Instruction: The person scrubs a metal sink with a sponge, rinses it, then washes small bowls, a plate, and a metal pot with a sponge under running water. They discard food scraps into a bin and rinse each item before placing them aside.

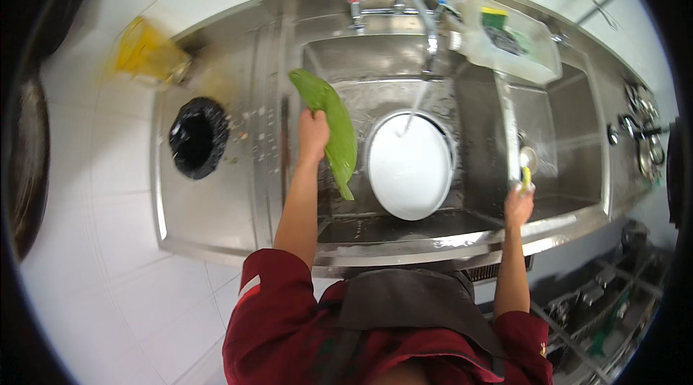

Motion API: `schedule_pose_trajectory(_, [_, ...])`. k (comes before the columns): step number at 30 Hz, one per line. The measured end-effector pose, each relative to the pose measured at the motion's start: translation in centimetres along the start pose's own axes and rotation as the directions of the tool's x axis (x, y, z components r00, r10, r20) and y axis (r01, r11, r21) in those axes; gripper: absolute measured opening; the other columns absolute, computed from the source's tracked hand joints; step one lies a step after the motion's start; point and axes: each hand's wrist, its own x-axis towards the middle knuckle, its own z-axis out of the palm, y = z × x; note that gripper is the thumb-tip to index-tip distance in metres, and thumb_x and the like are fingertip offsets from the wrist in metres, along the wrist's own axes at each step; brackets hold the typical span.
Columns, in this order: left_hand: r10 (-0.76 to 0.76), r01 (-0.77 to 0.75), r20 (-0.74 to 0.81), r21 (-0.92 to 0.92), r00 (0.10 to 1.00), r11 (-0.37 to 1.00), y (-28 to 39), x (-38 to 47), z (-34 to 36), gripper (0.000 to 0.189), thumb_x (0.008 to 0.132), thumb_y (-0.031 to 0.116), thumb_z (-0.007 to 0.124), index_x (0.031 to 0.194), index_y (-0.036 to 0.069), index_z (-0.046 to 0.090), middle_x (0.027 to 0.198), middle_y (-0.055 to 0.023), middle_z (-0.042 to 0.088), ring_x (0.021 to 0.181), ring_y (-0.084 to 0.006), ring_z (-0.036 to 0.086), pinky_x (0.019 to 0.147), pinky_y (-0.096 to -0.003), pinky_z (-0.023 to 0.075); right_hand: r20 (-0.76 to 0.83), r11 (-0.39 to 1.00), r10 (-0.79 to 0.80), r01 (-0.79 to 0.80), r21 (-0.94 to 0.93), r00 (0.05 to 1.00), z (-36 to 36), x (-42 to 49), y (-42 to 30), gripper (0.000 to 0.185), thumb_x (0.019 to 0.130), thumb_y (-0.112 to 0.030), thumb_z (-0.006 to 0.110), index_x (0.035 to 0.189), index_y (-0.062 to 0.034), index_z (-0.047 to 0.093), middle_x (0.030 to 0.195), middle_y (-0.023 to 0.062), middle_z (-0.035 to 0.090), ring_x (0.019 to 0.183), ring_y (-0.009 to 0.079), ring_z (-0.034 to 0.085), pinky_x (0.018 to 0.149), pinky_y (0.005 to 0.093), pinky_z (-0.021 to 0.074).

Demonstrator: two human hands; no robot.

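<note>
My left hand (314,135) grips a large green leaf (337,141), which looks like a piece of banana leaf, over the left side of the main sink basin (379,95). Closed around a small yellow item, apparently a sponge (525,175), my right hand (520,204) is by the divider (509,125) between the two basins. Between my hands, a big round white dish (410,168) lies in the main basin. Water from the faucet (431,44) runs onto it. A small round metal piece (528,159) shows just beyond my right hand.
On the left drainboard (216,217), scraps lie beside a black-lined waste opening (198,139). A blurred yellow container (146,55) stands behind it. A translucent plastic tub (547,60) with a green-yellow scrub sponge (494,17) sits at the back right. Metal utensils (644,130) occupy the far right.
</note>
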Motion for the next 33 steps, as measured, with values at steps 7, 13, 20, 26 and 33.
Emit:
schedule_pose_trajectory(7, [-0.193, 0.044, -0.46, -0.316, 0.867, 0.948, 7.5, 2.9, -23.1, 0.033, 0.087, 0.01, 0.044, 0.109, -0.01, 0.057, 0.105, -0.0196, 0.062, 0.093, -0.0293, 0.063, 0.076, -0.0422, 0.0532, 0.019, 0.997, -0.07, 0.069, 0.029, 0.997, 0.5, 0.4, 0.9, 0.048, 0.091, -0.039, 0.049, 0.122, -0.0022, 0.051, 0.101, 0.0291, 0.063, 0.095, 0.0484, 0.059, 0.081, 0.0533, 0.0458])
schedule_pose_trajectory(13, [0.138, 0.314, -0.768, 0.409, 0.626, 0.857, 6.7, 7.1, -24.3, 0.046, 0.092, 0.021, 0.05, 0.129, -0.007, 0.044, 0.12, -0.0243, 0.054, 0.109, -0.0346, 0.056, 0.09, -0.0468, 0.0481, -0.001, 0.996, -0.046, 0.045, 0.072, 0.999, 0.5, 0.2, 0.8, 0.048, 0.09, -0.039, 0.049, 0.123, -0.0049, 0.053, 0.104, 0.0283, 0.063, 0.099, 0.0477, 0.058, 0.085, 0.0529, 0.0448])
schedule_pose_trajectory(20, [0.272, -0.325, 0.18, 0.426, 0.945, 0.844, -1.5, -3.7, 0.4, 0.03, 0.088, 0.025, 0.059, 0.107, 0.002, 0.062, 0.111, -0.0173, 0.063, 0.099, -0.0312, 0.062, 0.085, -0.0385, 0.0479, 0.084, 0.995, 0.083, -0.086, 0.041, 0.993, -0.7, 0.0, -0.4, 0.051, 0.086, -0.037, 0.056, 0.121, 0.0001, 0.055, 0.103, 0.0276, 0.064, 0.098, 0.0448, 0.061, 0.085, 0.0505, 0.0469])
schedule_pose_trajectory(26, [-0.333, -0.254, 0.422, 0.859, 0.843, 0.445, -11.6, -6.6, 11.4, 0.087, 0.077, 0.052, 0.068, 0.132, -0.01, 0.042, 0.135, -0.0265, 0.046, 0.126, -0.0378, 0.044, 0.105, -0.0488, 0.0351, 0.076, 0.993, 0.082, -0.088, 0.076, 0.994, -1.9, -0.3, -1.7, 0.049, 0.086, -0.036, 0.055, 0.119, -0.0005, 0.056, 0.101, 0.0272, 0.065, 0.095, 0.0443, 0.062, 0.084, 0.0509, 0.047])
schedule_pose_trajectory(33, [-0.531, 0.319, 0.174, 0.632, 0.829, 0.706, -14.1, -11.1, 10.4, 0.07, 0.071, 0.03, 0.08, 0.12, -0.01, 0.051, 0.113, -0.0189, 0.059, 0.101, -0.0298, 0.058, 0.082, -0.0405, 0.0517, 0.105, 0.978, 0.06, -0.08, 0.192, 0.993, -2.3, 0.2, -2.2, 0.044, 0.088, -0.03, 0.055, 0.121, -0.0009, 0.054, 0.101, 0.0287, 0.064, 0.098, 0.0459, 0.06, 0.084, 0.0485, 0.0468])
